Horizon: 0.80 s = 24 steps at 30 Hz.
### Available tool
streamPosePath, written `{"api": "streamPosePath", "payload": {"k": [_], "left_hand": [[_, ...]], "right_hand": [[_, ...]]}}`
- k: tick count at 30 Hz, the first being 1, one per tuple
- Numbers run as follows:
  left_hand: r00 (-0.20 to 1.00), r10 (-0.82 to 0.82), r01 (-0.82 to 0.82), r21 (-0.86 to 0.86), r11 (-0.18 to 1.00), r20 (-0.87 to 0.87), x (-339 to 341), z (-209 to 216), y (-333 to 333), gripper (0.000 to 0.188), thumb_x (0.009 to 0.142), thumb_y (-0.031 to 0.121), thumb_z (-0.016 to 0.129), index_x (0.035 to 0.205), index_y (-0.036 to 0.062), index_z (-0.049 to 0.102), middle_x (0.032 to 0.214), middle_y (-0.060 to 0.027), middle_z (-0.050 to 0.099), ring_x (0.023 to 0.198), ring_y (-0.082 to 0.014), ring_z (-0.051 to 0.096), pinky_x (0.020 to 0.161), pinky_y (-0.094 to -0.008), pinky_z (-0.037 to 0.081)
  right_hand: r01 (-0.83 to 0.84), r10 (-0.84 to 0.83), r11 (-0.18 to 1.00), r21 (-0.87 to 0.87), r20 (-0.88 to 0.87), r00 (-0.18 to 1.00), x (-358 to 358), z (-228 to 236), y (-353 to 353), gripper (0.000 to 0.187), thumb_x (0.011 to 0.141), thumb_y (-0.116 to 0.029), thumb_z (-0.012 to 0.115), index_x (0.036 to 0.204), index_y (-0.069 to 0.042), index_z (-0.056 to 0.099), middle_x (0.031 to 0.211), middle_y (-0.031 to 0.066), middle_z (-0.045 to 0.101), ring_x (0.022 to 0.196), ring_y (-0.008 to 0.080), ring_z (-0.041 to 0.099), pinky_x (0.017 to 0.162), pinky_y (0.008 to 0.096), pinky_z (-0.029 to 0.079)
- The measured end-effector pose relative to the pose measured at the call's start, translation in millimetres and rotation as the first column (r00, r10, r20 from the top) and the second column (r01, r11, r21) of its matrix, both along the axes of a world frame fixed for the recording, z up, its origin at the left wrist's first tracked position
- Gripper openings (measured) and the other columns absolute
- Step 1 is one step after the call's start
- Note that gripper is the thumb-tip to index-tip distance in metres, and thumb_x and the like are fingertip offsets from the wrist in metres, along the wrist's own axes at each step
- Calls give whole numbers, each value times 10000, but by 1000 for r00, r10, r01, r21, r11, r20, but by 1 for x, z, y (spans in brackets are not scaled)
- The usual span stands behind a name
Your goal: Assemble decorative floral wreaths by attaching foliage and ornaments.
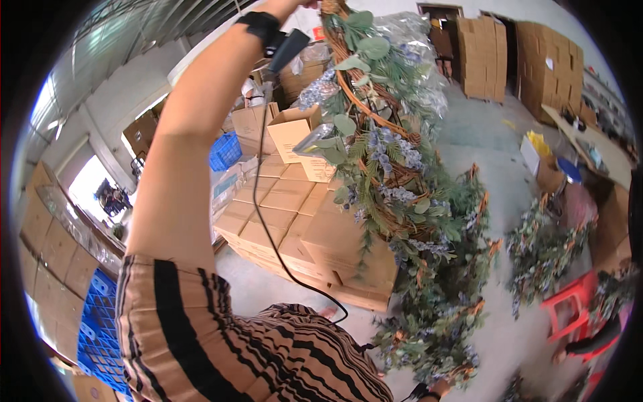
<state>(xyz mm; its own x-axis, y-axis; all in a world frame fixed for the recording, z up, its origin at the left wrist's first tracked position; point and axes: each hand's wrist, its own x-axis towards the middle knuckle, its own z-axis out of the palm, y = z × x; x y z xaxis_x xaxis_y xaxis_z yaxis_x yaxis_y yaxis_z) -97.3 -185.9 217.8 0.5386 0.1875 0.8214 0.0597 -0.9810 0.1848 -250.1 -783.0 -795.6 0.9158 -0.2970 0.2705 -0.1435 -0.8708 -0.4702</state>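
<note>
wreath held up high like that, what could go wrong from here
1. The left hand grips the wreath only at its top, at the picture's edge, so the hold cannot be judged; it might slip onto the pile of wreaths below.
2. The black cable hangs from the device at the wrist beside the foliage and could snag on twigs.
3. The clear plastic wrap behind the wreath could catch on the leaves.

Raised left arm (201,134) holds a wicker wreath (382,134) aloft.

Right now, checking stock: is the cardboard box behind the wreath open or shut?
Open: the cardboard box has its top flaps standing up.
</note>
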Motion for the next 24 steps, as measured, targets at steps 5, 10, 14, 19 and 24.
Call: {"api": "streamPosePath", "payload": {"k": [5, 10, 14, 19, 24], "left_hand": [[993, 122, -121, 80, 989, -4, -6, -11, 50, 294, 729, 292, 606, 681, 9, 667, 623, -172, 625, 585, -256, 634, 587, -360, 499], [985, -169, 173, 101, 980, -46, 49, -70, 134, 296, 709, 257, 604, 654, -33, 626, 628, -234, 592, 603, -353, 607, 603, -413, 480], [977, -203, 189, 198, 962, 57, 48, -83, 205, 320, 699, 272, 611, 645, -43, 620, 629, -252, 579, 621, -393, 595, 592, -424, 473], [816, -577, 578, 17, 816, -36, 57, -85, 227, 370, 707, 321, 643, 623, -39, 618, 578, -203, 581, 510, -282, 594, 499, -372, 451], [479, -841, 808, -249, 534, -252, 42, -78, 245, 276, 755, 246, 672, 724, -28, 649, 532, -88, 585, 444, -143, 555, 423, -282, 425]], "right_hand": [[242, -139, 729, 640, -207, 968, 21, 41, 33, 358, 840, -332, 561, 1026, -26, 572, 957, 133, 578, 803, 239, 561, 657, 379, 443], [498, -194, 55, 866, -480, 856, -69, 92, 68, 454, 862, -378, 562, 1146, -25, 538, 1128, 150, 549, 974, 260, 536, 818, 404, 443], [586, -390, 188, 788, -488, 781, -48, 243, 198, 180, 847, -254, 528, 855, -77, 559, 732, 41, 558, 635, 171, 562, 458, 281, 413], [365, -393, 36, 930, -322, 861, -34, 308, 303, 123, 848, -169, 541, 763, -80, 531, 583, 6, 500, 482, 119, 483, 397, 222, 347], [11, 93, 244, 970, -35, 995, 3, 363, 339, 99, 839, -88, 549, 908, -30, 589, 738, 21, 592, 621, 98, 575, 485, 204, 444]]}}
